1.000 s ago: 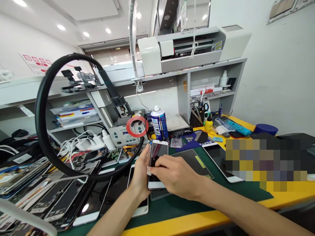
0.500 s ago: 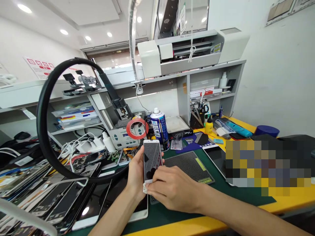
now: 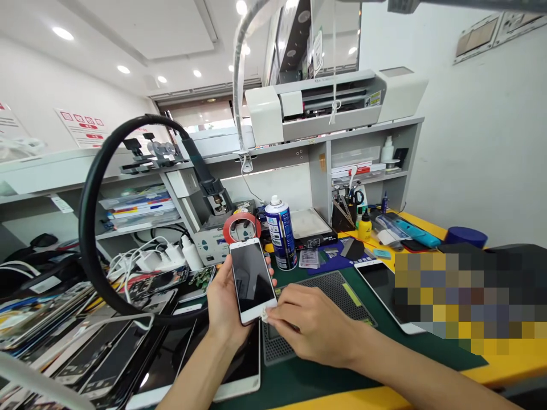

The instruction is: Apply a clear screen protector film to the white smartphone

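Note:
My left hand (image 3: 224, 310) is wrapped round a white-framed smartphone (image 3: 253, 278), fingers showing along its far side. The phone's dark screen faces me, tilted, with its top leaning left. My right hand (image 3: 314, 324) pinches a small crumpled white wipe (image 3: 265, 314) at the phone's lower right corner; whether it is tissue or cloth I cannot make out. Below the hands lie a dark-screened tablet (image 3: 245, 373) and a grey perforated mat (image 3: 280, 341).
Stacked phones and screens (image 3: 106, 364) fill the left side, under a black looped hose (image 3: 85, 228). Behind the phone stand a red tape roll (image 3: 226, 229) and a blue spray can (image 3: 280, 236). Another white tablet (image 3: 380, 285) lies to the right, by a yellow bottle (image 3: 364, 229).
The phone has turned, its top swinging left, and its screen now looks plain dark. My right hand has shifted slightly right, off the screen to the lower corner. The view has tilted up slightly.

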Demonstrator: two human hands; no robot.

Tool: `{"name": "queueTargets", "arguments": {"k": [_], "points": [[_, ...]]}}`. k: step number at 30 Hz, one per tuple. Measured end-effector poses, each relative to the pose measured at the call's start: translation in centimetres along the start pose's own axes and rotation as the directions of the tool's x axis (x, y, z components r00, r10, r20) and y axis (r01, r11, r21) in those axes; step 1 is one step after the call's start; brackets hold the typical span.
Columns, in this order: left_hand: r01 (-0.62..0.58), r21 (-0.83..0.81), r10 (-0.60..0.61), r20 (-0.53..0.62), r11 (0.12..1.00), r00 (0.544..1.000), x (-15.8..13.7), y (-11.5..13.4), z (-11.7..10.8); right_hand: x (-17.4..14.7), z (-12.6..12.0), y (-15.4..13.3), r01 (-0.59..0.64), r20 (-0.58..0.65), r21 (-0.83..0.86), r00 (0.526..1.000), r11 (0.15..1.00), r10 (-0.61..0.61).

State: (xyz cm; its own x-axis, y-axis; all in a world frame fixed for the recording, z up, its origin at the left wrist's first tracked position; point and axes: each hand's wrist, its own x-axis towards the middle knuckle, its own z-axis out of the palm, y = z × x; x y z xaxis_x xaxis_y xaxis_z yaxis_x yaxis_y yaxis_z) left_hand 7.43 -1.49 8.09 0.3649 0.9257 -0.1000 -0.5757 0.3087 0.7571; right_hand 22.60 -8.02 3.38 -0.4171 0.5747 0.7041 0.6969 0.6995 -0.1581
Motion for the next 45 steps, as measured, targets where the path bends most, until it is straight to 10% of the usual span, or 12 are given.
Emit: {"name": "queueTargets", "arguments": {"k": [17, 28, 37, 45], "points": [[0.039, 0.009, -0.04, 0.154, 0.999, 0.987, -0.2, 0.0, -0.9, 0.2, -0.7, 0.5, -0.085, -0.035, 0.206, 0.995, 0.975, 0.094], [0.061, 0.04, -0.059, -0.049, 0.997, 0.997, -0.4, -1.9, -0.6, 0.6, -1.0, 1.7, -0.186, -0.225, 0.149, 0.95, 0.971, 0.216], [0.29, 0.228, -0.323, 0.126, 0.93, 0.938, -0.8, -3.2, -0.4, 0.7, -2.0, 3.7, -0.318, -0.365, 0.131, 0.865, 0.939, 0.344], [0.232, 0.237, -0.205, -0.131, 0.944, 0.97, -0.7, -3.6, 0.3, 0.7, -0.9, 3.4, -0.202, -0.372, -0.044, 0.912, 0.978, 0.172]]}}
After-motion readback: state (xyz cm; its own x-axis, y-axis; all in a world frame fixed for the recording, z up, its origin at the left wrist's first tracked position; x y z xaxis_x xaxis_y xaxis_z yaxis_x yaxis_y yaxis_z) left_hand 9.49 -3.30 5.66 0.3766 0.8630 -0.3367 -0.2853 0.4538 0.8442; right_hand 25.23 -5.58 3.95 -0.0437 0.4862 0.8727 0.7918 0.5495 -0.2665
